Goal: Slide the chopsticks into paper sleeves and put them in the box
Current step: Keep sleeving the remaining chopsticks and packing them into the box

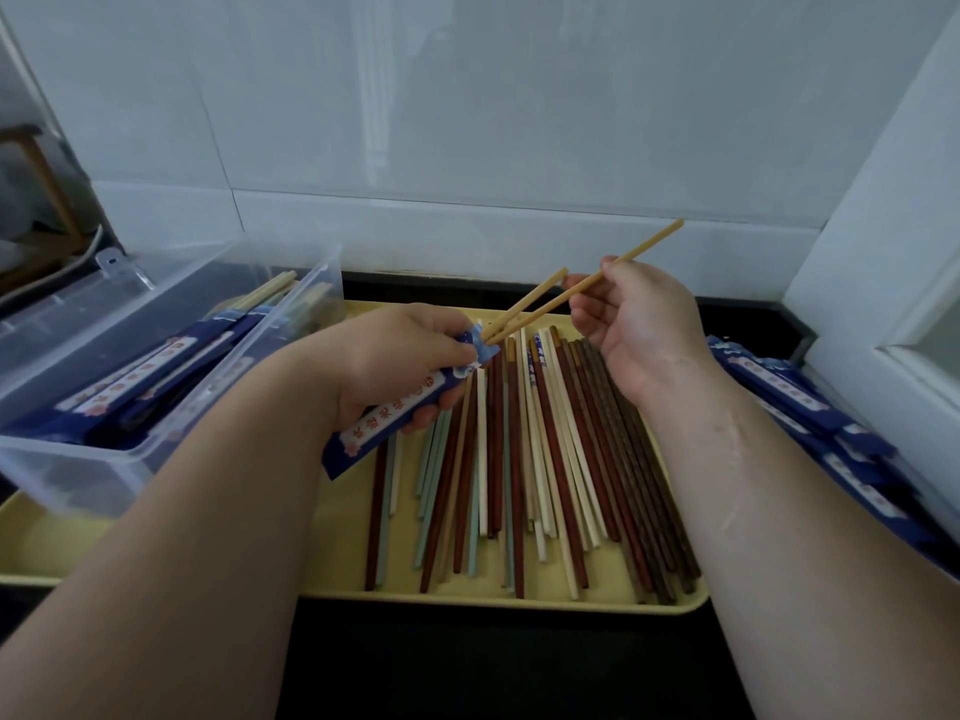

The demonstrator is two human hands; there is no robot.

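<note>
White shiny tiles make up the wall (467,96) in front of you, and a black counter (467,667) runs below it. On your far left sits a clear plastic box (62,475) with straight sides. Inside it lie wrapped chopsticks (156,366), each in blue paper with the pale wooden tops poking out.

A flat yellow tray (337,537) with round corners lies in the middle. Your left hand (384,356) is above it, fingers curled round a long blue paper sleeve (400,413) with a white strip and red marks. The sleeve is tilted, with its open end up and to the right.

Two thin tan sticks (530,300) have their tips in that open end and spread apart like a V. Your right hand (639,330) pinches the longer one near its top. The shorter one ends right by your fingertips; you cannot tell if they touch it.

Under your hands, loose chopsticks (545,459) lie side by side on the tray: red-brown, dark brown, white and pale green, all long and smooth.

On your far right is a heap of flat blue sleeves (810,407).
</note>
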